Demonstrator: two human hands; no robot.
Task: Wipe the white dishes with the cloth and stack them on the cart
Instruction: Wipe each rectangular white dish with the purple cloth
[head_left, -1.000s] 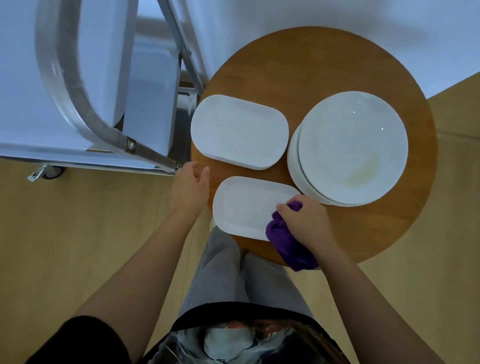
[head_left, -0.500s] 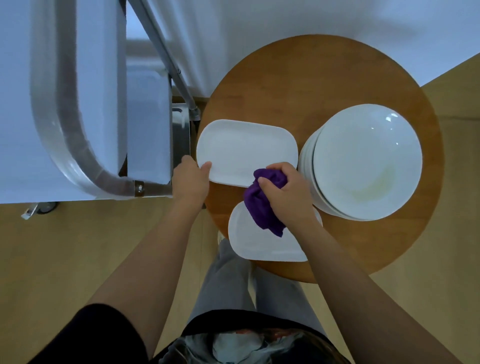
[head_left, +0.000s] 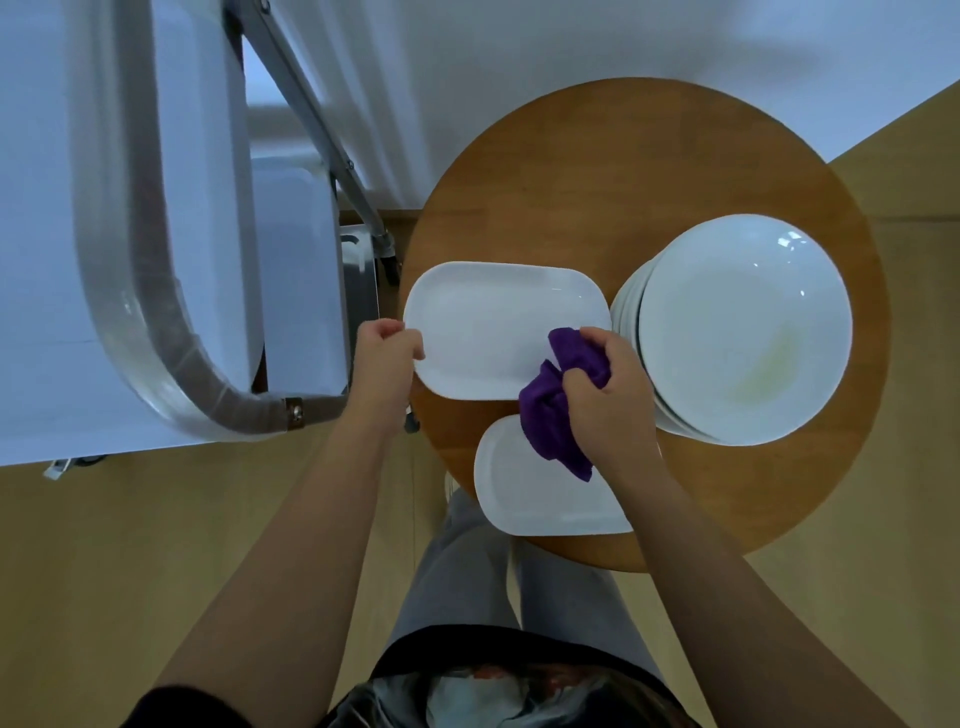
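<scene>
Our left hand pinches the near-left rim of the white rectangular glazed dish on the table; our right hand grips the soft purple cloth at its right end (rigid, slick, breakable, best held by rims).

We find no legible text, label, brand or number on the dishes, the cloth, the table or the cart.

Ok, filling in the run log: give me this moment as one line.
step: wiping | left hand: grips far rectangular dish edge | right hand: holds purple cloth on it | near dish, round plate stack: on table
</scene>
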